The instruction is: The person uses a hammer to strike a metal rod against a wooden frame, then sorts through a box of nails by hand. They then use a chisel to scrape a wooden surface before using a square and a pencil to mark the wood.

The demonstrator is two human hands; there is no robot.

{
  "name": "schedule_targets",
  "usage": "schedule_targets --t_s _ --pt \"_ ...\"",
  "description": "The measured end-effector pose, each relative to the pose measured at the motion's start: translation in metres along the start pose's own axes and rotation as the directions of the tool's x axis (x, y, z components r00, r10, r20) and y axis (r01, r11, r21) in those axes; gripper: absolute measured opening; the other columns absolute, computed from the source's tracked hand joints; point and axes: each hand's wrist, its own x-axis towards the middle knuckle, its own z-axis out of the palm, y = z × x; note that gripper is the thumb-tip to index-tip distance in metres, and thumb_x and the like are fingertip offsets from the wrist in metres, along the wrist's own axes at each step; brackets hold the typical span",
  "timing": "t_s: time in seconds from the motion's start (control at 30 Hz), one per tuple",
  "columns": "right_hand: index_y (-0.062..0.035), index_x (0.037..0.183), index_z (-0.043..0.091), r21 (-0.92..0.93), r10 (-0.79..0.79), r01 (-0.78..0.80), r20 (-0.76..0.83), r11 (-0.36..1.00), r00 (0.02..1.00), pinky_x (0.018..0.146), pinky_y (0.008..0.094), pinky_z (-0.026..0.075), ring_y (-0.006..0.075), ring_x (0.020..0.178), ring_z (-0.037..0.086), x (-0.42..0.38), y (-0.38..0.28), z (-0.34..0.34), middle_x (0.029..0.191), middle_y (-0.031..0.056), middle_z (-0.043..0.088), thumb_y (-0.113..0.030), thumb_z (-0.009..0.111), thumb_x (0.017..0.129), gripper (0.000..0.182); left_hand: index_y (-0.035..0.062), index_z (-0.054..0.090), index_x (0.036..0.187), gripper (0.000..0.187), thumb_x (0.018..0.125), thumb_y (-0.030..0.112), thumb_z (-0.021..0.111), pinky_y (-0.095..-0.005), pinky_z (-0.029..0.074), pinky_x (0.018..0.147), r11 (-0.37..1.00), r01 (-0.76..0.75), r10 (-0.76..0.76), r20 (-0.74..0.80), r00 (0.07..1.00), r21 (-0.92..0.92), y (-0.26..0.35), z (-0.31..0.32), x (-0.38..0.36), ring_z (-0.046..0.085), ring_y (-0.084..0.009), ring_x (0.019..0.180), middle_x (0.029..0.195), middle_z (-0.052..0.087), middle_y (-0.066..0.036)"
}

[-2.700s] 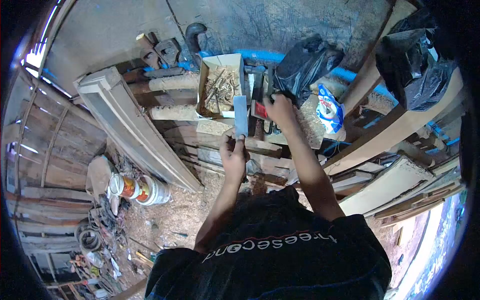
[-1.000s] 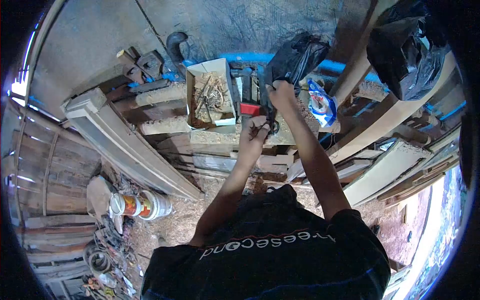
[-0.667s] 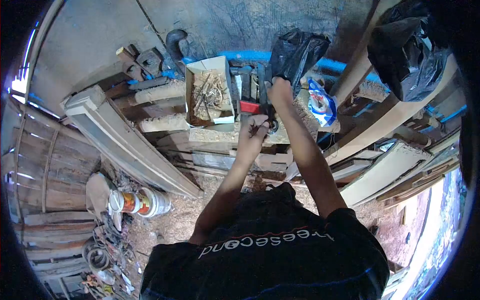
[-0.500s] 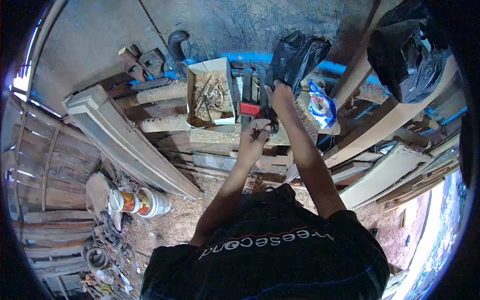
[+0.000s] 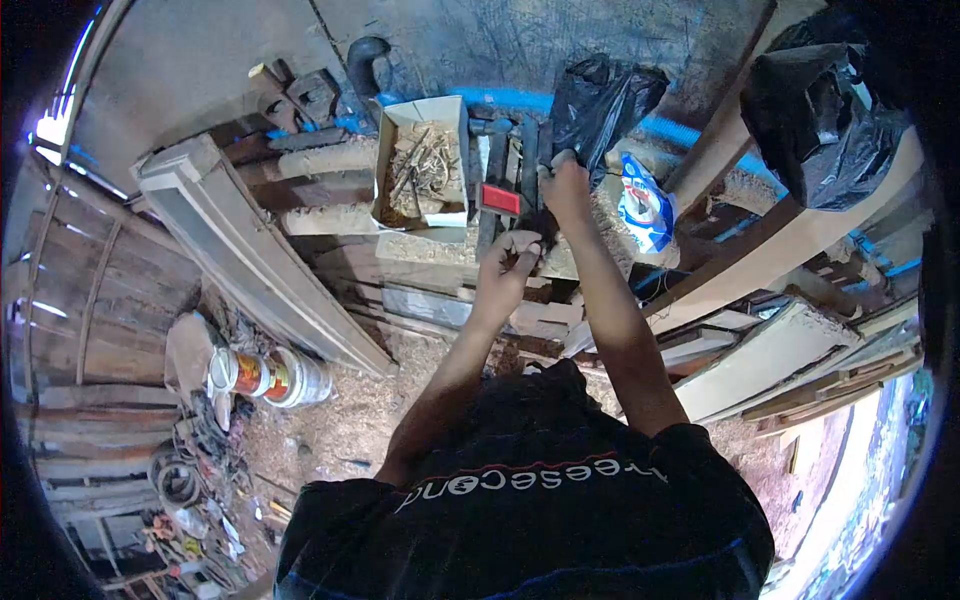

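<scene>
The left hand (image 5: 508,262) has its fingertips together just near of the red block (image 5: 500,199); the right hand (image 5: 566,185) is curled beside the black bag (image 5: 604,105), its grip unclear. The box (image 5: 425,165) sits left.

Lone head view (angled down)

Grey scuffed wall (image 5: 520,50), slatted wood planks (image 5: 110,350), floor (image 5: 375,430) strewn with shavings

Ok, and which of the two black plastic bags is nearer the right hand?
The black bag beyond the right hand, left of the blue-and-white packet; the other bag is farther right, by the pale board.
</scene>
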Motion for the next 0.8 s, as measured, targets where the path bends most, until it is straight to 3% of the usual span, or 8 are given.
schedule_targets --t_s 0.2,0.23,0.43,0.47,0.53,0.63,0.67,0.8 --pt "0.0015 0.099 0.059 -0.064 0.025 -0.02 0.07 0.998 0.997 0.071 0.0513 0.052 0.0453 0.082 0.065 -0.029 -0.018 -0.032 0.085 0.0257 0.067 -0.023 0.066 0.088 0.028 -0.0006 0.061 0.111 0.017 0.097 0.009 0.057 -0.0271 0.049 0.08 0.992 -0.038 0.058 -0.167 0.984 0.12 0.003 -0.023 -0.027 0.061 -0.0126 0.087 0.094 0.064 -0.004" --pt "0.0005 0.098 0.061 -0.024 -0.018 0.021 0.144 0.999 0.989 0.07 0.0491 0.051 0.044 0.084 0.065 -0.036 -0.028 -0.045 0.087 0.0242 0.068 -0.026 0.066 0.089 0.028 -0.0007 0.062 0.11 0.018 0.097 0.011 0.058 -0.0279 0.051 0.079 0.999 0.01 -0.002 -0.218 0.976 0.037 0.017 -0.023 -0.037 0.062 -0.0141 0.087 0.094 0.066 -0.006" --pt "-0.0008 0.093 0.064 0.271 -0.197 0.114 0.303 0.956 0.932 0.067 0.0445 0.05 0.0388 0.078 0.068 -0.11 -0.064 -0.069 0.081 0.0197 0.068 -0.021 0.064 0.091 0.02 -0.0004 0.063 0.104 0.014 0.096 0.011 0.059 -0.0285 0.052 0.075 0.983 0.086 -0.003 -0.454 0.891 0.162 0.002 -0.062 -0.084 0.063 -0.0133 0.084 0.089 0.067 -0.007" --pt "0.0003 0.089 0.066 0.341 -0.146 -0.027 0.472 0.94 0.87 0.067 0.0389 0.05 0.0298 0.077 0.07 -0.121 -0.081 -0.079 0.081 0.0196 0.068 -0.017 0.064 0.092 0.018 -0.0003 0.062 0.101 0.013 0.096 0.011 0.059 -0.0275 0.05 0.074 0.978 0.114 -0.013 -0.492 0.87 0.176 -0.003 -0.067 -0.095 0.062 -0.0114 0.082 0.087 0.066 -0.005" --pt "0.0025 0.086 0.065 0.423 -0.276 0.002 0.59 0.906 0.759 0.065 0.0346 0.048 0.0208 0.069 0.066 -0.148 -0.069 -0.064 0.075 0.0181 0.066 -0.016 0.065 0.091 0.019 -0.0006 0.063 0.101 0.013 0.096 0.011 0.059 -0.0275 0.051 0.074 0.96 0.154 -0.011 -0.519 0.855 0.232 -0.021 -0.079 -0.12 0.063 -0.0126 0.082 0.088 0.067 -0.006" --pt "0.0054 0.088 0.063 0.558 -0.373 -0.211 0.745 0.803 0.552 0.063 0.0335 0.046 0.019 0.064 0.059 -0.194 -0.052 -0.028 0.071 0.0162 0.063 -0.013 0.065 0.089 0.019 -0.0006 0.064 0.102 0.015 0.097 0.013 0.06 -0.0284 0.052 0.074 0.961 0.154 0.016 -0.604 0.797 0.229 -0.061 -0.096 -0.152 0.064 -0.0141 0.08 0.089 0.068 -0.007" --pt "0.0049 0.095 0.064 0.485 -0.358 -0.202 0.816 0.851 0.453 0.066 0.0346 0.048 0.0234 0.071 0.065 -0.207 -0.042 -0.014 0.079 0.0191 0.066 -0.013 0.065 0.088 0.019 -0.0003 0.064 0.101 0.015 0.097 0.013 0.06 -0.0281 0.052 0.074 0.953 0.204 -0.015 -0.635 0.772 0.226 -0.065 -0.098 -0.163 0.063 -0.0134 0.08 0.089 0.068 -0.006" --pt "0.0031 0.106 0.062 0.615 -0.559 -0.08 0.757 0.784 0.337 0.077 0.0412 0.05 0.0383 0.089 0.066 -0.233 -0.059 0.006 0.093 0.0234 0.066 -0.016 0.063 0.089 0.025 0.0006 0.063 0.1 0.014 0.097 0.014 0.061 -0.0269 0.049 0.073 0.923 0.354 -0.138 -0.73 0.67 0.15 -0.064 -0.095 -0.2 0.06 -0.0107 0.078 0.086 0.066 -0.004"
